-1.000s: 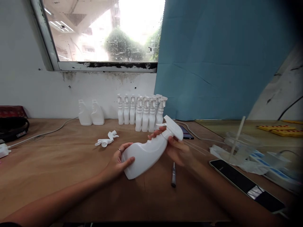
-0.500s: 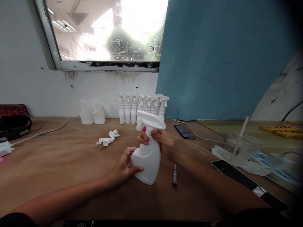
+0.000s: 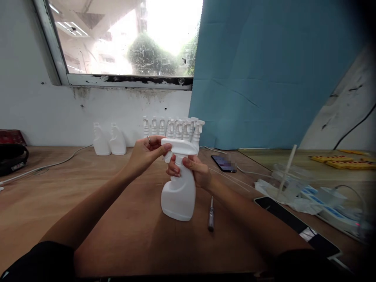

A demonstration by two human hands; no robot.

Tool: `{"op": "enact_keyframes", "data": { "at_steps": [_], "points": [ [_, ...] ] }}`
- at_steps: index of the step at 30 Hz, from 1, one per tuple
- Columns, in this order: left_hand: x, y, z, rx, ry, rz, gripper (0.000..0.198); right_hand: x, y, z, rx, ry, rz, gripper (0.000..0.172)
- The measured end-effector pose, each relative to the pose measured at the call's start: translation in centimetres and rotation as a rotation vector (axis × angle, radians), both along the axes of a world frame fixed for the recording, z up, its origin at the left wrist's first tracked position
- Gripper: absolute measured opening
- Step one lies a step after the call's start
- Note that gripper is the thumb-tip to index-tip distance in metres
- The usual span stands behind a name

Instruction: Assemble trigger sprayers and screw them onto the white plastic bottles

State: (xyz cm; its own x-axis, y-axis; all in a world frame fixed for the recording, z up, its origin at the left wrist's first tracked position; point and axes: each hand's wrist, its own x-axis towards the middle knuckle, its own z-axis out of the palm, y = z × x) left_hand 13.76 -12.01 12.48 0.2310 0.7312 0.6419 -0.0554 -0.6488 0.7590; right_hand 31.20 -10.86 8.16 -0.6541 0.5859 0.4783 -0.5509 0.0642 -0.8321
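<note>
A white spray bottle (image 3: 178,197) stands upright in front of me, with a white trigger sprayer head (image 3: 180,146) on its neck. My left hand (image 3: 149,150) pinches the nozzle end of the sprayer head between thumb and fingers. Around the neck, just under the head, my right hand (image 3: 192,169) is closed, its thumb and fingers on the collar. A screwdriver (image 3: 211,215) with a clear handle lies on the table to the right of the bottle.
Several white spray bottles (image 3: 196,134) with heads stand in rows by the wall. Two headless bottles (image 3: 118,141) are left of them. At right lie a phone (image 3: 223,163), a black slab-like device (image 3: 293,219), a plastic cup (image 3: 289,180) with a straw and a power strip (image 3: 331,207).
My left hand has moved up from the bottle's body to the nozzle end of the sprayer head. The bottle has gone from tilted to upright, my right hand still at its neck.
</note>
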Motion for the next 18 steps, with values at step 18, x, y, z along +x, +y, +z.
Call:
{"op": "enact_keyframes", "data": {
  "at_steps": [18],
  "points": [
    [0.23, 0.23, -0.73, 0.010, -0.034, -0.020, 0.027, -0.25, -0.11, 0.23, 0.101, -0.011, -0.114, 0.032]
  ]
}}
